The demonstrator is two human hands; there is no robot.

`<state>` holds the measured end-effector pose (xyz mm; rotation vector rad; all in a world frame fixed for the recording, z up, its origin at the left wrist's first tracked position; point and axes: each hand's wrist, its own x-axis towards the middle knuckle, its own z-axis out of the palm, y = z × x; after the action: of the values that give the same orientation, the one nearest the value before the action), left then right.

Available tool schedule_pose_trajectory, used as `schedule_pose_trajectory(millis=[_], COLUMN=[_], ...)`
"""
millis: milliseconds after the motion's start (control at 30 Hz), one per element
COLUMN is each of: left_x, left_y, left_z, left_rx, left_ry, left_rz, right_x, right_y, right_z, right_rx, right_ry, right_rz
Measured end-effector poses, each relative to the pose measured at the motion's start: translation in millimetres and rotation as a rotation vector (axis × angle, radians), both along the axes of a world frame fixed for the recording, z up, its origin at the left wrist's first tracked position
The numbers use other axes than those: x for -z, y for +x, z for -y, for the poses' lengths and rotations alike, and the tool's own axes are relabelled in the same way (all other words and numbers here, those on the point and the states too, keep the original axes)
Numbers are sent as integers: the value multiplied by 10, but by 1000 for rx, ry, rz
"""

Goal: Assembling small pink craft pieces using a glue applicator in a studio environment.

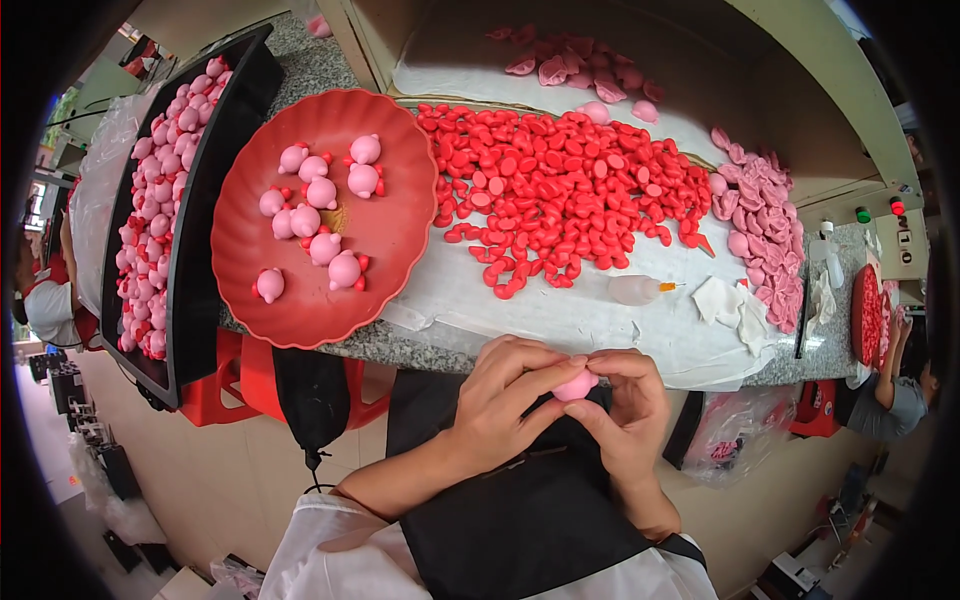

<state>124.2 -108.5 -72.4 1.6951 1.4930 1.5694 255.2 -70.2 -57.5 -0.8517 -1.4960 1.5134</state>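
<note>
Between my two hands, just off the table's front edge, is a small round pink rubbery piece [574, 387] with a little nub. My left hand [515, 390] is closed on it from the left, thumb and fingers pinching. On its other side my right hand [625, 395] pinches it too. Beyond my hands, a pile of small red rounded parts [580, 180] covers the white sheet [450, 300]. A clear squeeze bottle with an orange tip [638, 290] lies closer to me, beside a crumpled white cloth [732, 308].
At left sits a red scalloped dish [240, 250] holding several pink balls with red parts. A long black bin [190, 270] full of similar pieces stands beyond it. Flattened pink pieces [765, 220] lie at right, with others [580, 65] inside the booth. Red stools [262, 375] stand below.
</note>
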Motion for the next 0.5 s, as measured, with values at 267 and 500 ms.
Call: schedule_pose_trajectory(millis=[267,500], left_x=[37,-80], left_y=[-17,16], left_z=[-19,3], left_rx=[16,164], left_ry=[36,-320], left_rz=[-43,704], right_x=[8,14], right_y=[-38,-34], right_z=[23,-42], right_rx=[79,55], right_ry=[8,28], right_rz=[20,-83])
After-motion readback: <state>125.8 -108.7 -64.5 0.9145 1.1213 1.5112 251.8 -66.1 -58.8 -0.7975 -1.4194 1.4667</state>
